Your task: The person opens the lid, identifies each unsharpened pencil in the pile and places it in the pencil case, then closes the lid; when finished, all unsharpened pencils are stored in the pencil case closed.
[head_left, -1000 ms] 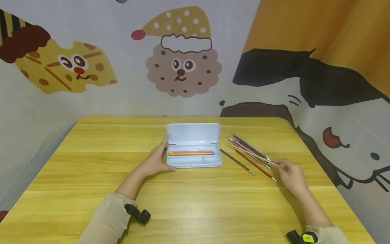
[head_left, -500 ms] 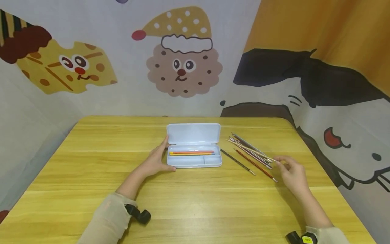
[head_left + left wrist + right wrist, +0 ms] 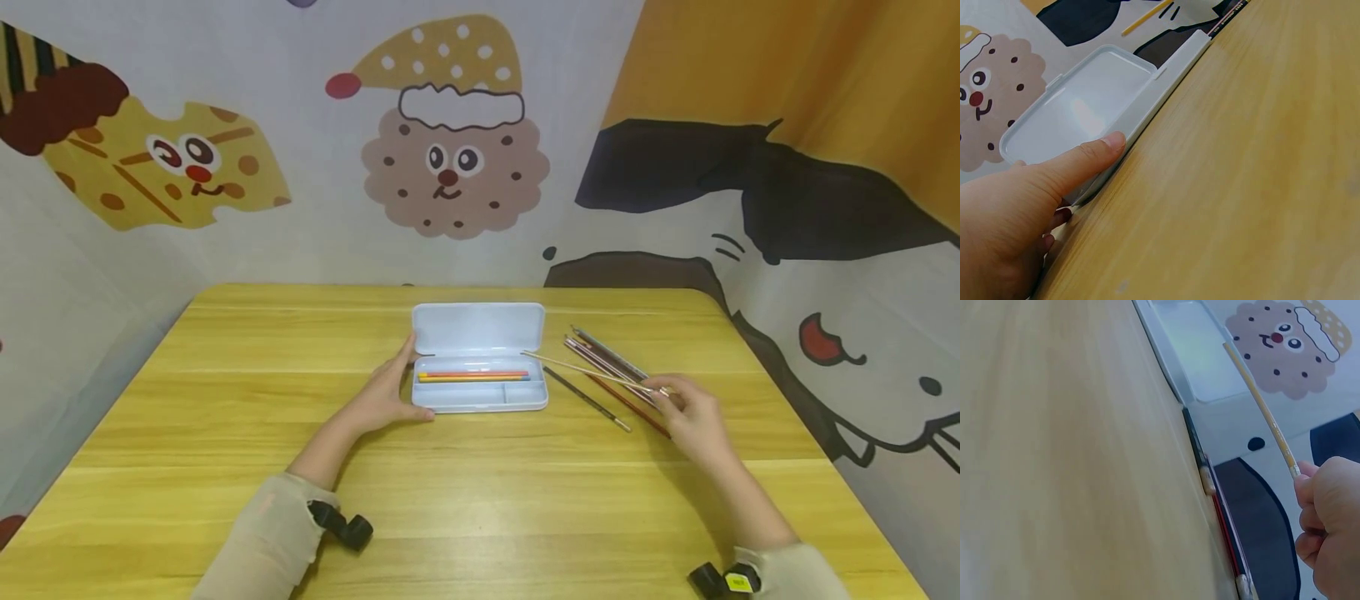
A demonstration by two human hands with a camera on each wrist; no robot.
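The right hand pinches a slim tan wooden pencil by its right end; the left hand, bracing well, grips the central pale-blue rectangular case; best hold the pencil clear of the slender dark pencils at far right

1. Left sleeve, lower left of the head view: beige, matt cloth, creased in soft folds, with a faint pinkish tint near the cuff.
2. Left wrist camera, at that cuff: black, a compact body with a stubby, rounded barrel on its inner side.
3. Right sleeve, lower right, cut off by the frame's bottom edge: the same beige.
4. Right wrist camera, at the bottom edge: also black, with a yellow label whose dark marking is too small to read.
5. Left hand and right hand: both bare.
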